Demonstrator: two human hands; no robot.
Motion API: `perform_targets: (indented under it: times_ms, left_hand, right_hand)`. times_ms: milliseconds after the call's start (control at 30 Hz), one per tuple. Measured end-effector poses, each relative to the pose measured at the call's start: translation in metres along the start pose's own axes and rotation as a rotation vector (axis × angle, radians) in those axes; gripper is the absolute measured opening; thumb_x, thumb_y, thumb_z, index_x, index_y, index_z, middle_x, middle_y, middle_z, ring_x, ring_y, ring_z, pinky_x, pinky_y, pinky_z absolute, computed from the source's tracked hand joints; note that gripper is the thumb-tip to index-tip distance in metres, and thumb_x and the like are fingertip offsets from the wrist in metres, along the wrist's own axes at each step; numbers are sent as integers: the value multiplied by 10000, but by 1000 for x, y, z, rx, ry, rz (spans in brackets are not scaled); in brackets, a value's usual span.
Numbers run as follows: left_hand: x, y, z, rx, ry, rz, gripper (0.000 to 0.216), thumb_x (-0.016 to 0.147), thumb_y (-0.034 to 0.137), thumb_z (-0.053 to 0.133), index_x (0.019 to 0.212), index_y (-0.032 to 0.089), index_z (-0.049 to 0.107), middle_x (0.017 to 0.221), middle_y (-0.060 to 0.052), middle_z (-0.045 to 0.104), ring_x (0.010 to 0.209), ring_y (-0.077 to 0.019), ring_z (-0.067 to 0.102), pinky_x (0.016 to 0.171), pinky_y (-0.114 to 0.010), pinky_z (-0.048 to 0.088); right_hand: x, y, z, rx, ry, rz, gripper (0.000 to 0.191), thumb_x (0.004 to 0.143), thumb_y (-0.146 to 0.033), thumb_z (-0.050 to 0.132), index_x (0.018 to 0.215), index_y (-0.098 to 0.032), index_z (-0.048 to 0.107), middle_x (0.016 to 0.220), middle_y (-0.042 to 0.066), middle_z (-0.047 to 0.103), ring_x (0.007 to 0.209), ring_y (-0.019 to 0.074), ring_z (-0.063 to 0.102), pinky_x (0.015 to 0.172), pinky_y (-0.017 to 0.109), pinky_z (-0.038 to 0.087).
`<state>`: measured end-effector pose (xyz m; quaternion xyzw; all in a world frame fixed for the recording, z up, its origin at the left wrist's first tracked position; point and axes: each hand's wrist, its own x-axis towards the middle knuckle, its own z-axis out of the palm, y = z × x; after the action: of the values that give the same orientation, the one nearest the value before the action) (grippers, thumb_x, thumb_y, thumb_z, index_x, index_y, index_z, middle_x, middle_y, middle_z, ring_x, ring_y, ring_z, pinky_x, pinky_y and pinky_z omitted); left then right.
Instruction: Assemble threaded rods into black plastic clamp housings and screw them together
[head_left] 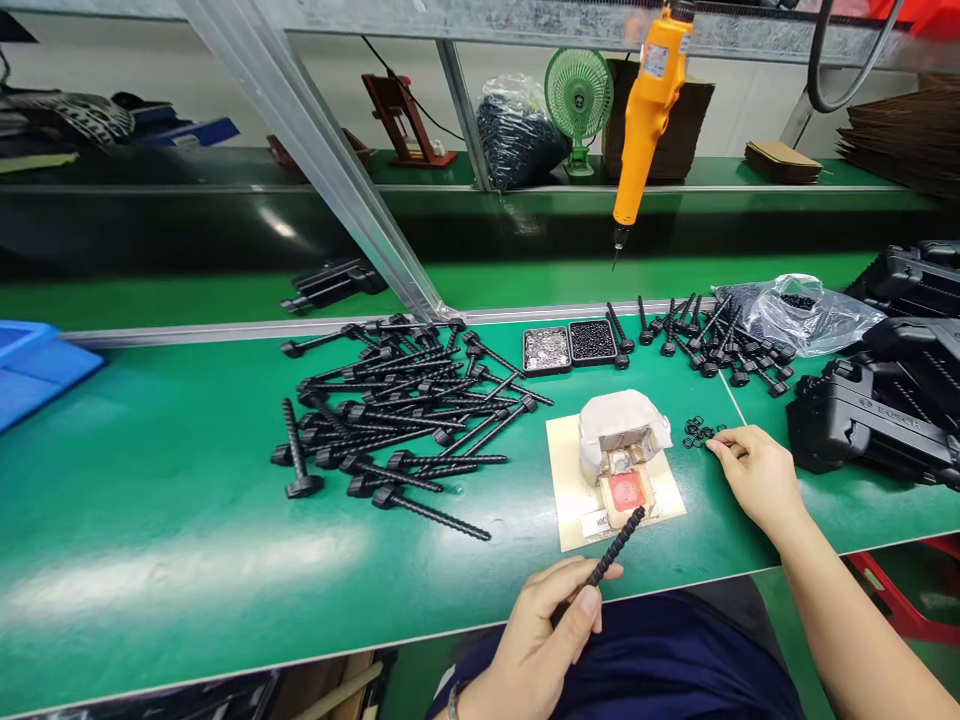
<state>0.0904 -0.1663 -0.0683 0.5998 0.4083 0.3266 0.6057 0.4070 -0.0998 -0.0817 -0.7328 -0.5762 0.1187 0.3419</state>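
Left hand (pixel 541 632) around rod (pixel 619 543); trays (pixel 547 373) of silver bits (pixel 547 349), black bits (pixel 592 341)

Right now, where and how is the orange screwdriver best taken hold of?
Probably by wrapping the right hand around the middle of the orange screwdriver, coming from the near side: it hangs bit-down, and its long body leaves room to stay clear of the bit. The left hand holds a black threaded rod.
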Motion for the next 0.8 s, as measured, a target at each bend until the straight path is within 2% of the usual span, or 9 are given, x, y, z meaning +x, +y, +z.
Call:
perform_targets:
  times_ms: [167, 367, 533, 667, 800]
  left_hand:
    - [-3, 4, -1, 127, -7, -26, 486, 997, 530, 467, 1164, 163, 738, 686, -38, 642, 471, -111, 457, 531, -257, 458]
    - [1, 7, 2, 117, -13, -45, 525, 988, 569, 454, 1148, 163, 744, 698, -46, 637, 506, -124, 474, 473, -236, 422]
    - [2, 9, 2, 139, -10, -40, 524, 986, 574, 454, 1138, 170, 750, 666, -33, 616, 511, -130, 486, 482, -240, 431]
    - [2, 16, 2, 203, -27, -21, 510, 989, 566, 459, 1113, 180, 768, 620, -14, 597, 485, -124, 480, 526, -254, 452]
    - [2, 29, 5, 240, -94, 95, 492, 1012, 527, 438, 1078, 180, 781, 606, -16, 609, 616, -157, 590, 660, -270, 483]
  right_hand:
    - [-4, 2, -4, 118, -24, 69, 440, 798, -586, 569, 837, -174, 721, 810, 84, 701, 619, 197, 630, 696, 381, 551]
    - [-6, 4, -5, 227, 58, 180, 448, 713, -596, 679, 824, -167, 748, 826, 99, 732, 700, 235, 678, 782, 423, 586]
    - [-7, 4, -13, 354, 107, 243, 441, 713, -523, 712, 891, -123, 759, 796, 117, 740, 655, 232, 712, 663, 357, 621]
    - [-25, -25, -30, 465, 93, 167, 288, 780, -423, 731, 887, -160, 778, 851, 87, 739, 669, 183, 715, 623, 266, 618]
    - [-51, -65, -44, 602, -65, -11, 69, 782, -318, 805, 778, -250, 796, 768, 24, 721, 640, 137, 679, 568, 193, 587]
